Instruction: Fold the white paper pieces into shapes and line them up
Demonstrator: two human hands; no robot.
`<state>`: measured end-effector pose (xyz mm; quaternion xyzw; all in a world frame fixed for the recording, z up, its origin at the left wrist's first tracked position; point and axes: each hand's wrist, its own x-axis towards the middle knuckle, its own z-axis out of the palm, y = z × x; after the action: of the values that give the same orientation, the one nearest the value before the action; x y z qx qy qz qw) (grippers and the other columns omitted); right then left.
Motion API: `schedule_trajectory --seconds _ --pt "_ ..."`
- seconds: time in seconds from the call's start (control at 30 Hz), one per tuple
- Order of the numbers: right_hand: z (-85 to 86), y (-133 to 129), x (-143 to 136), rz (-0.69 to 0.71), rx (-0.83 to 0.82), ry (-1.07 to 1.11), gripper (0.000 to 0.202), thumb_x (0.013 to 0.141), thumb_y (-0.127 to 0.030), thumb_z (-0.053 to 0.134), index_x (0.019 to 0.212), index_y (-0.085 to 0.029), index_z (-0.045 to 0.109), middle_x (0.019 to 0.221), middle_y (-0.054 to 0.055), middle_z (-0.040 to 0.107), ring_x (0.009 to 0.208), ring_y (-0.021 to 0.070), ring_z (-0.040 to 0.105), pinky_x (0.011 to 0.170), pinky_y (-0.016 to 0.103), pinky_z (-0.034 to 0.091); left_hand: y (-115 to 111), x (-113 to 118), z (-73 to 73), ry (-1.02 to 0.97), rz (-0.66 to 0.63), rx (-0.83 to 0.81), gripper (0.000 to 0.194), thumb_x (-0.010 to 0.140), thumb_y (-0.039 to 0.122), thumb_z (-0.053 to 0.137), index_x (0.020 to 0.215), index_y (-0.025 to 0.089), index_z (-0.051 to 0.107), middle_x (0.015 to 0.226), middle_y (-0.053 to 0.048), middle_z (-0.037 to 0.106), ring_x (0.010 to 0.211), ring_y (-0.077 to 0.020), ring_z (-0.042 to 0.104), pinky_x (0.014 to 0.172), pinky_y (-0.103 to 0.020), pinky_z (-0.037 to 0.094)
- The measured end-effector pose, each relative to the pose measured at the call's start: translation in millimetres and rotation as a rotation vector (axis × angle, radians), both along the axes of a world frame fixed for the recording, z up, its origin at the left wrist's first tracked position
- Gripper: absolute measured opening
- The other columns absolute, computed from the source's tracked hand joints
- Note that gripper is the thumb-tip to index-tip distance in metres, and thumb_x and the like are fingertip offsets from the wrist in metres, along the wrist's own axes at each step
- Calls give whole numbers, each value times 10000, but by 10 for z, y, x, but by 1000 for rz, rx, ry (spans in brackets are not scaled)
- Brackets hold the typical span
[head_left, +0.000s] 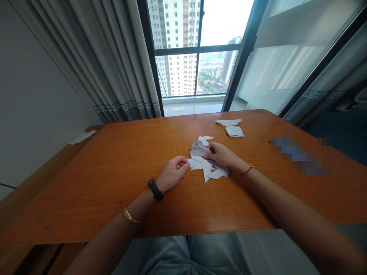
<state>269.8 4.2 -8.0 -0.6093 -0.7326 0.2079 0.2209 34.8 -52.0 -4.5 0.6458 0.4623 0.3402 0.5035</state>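
Observation:
A loose pile of folded white paper pieces lies on the orange-brown wooden table. My right hand pinches a folded white paper above the pile's upper part, thumb and fingers at its right end. At the pile's left edge is my left hand, its fingers curled together by the tip of a white paper piece; whether it grips that tip is too small to tell. One more folded piece shows just behind the held paper.
Farther back lie a long folded paper and a squarish folded paper. A blurred flat object rests at the right. White papers are on a ledge at the far left. The table's front edge runs before my lap.

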Motion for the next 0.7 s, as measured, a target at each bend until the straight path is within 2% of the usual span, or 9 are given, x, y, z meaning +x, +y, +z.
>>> schedule_trajectory --seconds 0.1,0.17,0.27,0.33,0.43,0.5,0.57,0.63,0.7 --pt "99 -97 -82 -62 58 331 264 745 -396 661 857 -183 552 777 2 622 636 139 547 548 250 385 -5 7 13 -123 5 -69 267 820 406 617 872 151 559 742 -16 602 537 -87 550 452 -186 423" --pt "181 -219 -210 -63 60 589 312 750 -418 672 912 -190 534 775 -3 617 606 129 557 531 248 414 -20 27 50 -275 5 -141 305 789 372 677 971 152 569 905 -61 636 708 -119 626 583 -212 497" --pt "268 -450 -471 86 -94 893 379 726 -450 714 921 -187 524 679 -23 599 527 112 541 488 240 431 -47 66 101 -535 -49 -212 427 766 312 729 1132 192 547 1156 -95 606 921 -149 632 798 -261 504" --pt "280 -580 -632 190 -247 1014 384 726 -470 716 891 -173 537 608 -29 585 480 99 519 453 225 425 -57 87 107 -663 -128 -230 417 771 320 729 1124 188 551 1088 -89 630 820 -144 633 788 -302 508" --pt "234 -661 -770 215 -406 1100 381 727 -482 716 867 -159 569 595 -13 601 482 102 539 445 217 445 -54 90 82 -744 -177 -277 319 788 325 713 1019 146 583 866 -58 645 629 -119 588 685 -321 517" --pt "183 -638 -780 157 -440 1130 393 710 -485 727 890 -160 600 704 25 654 578 131 602 500 241 496 -40 76 70 -761 -111 -329 267 811 301 690 995 130 601 859 -68 654 663 -126 608 704 -310 522" --pt "142 -582 -742 60 -383 1150 399 701 -498 724 899 -166 626 820 47 677 686 154 626 569 264 519 -19 54 75 -780 0 -382 242 846 278 646 1033 129 606 975 -106 670 812 -161 654 776 -316 525" --pt "128 -525 -680 -75 -228 1124 381 703 -518 708 827 -165 634 796 34 661 682 143 592 576 252 489 4 32 96 -788 116 -417 231 879 264 596 1075 141 593 1109 -136 652 961 -210 655 815 -344 524" --pt "146 -491 -619 -180 -84 1069 376 711 -528 693 731 -163 609 677 0 605 596 113 514 528 232 416 20 17 125 -791 195 -435 215 906 276 549 1083 157 574 1163 -146 633 1006 -242 647 799 -383 534"
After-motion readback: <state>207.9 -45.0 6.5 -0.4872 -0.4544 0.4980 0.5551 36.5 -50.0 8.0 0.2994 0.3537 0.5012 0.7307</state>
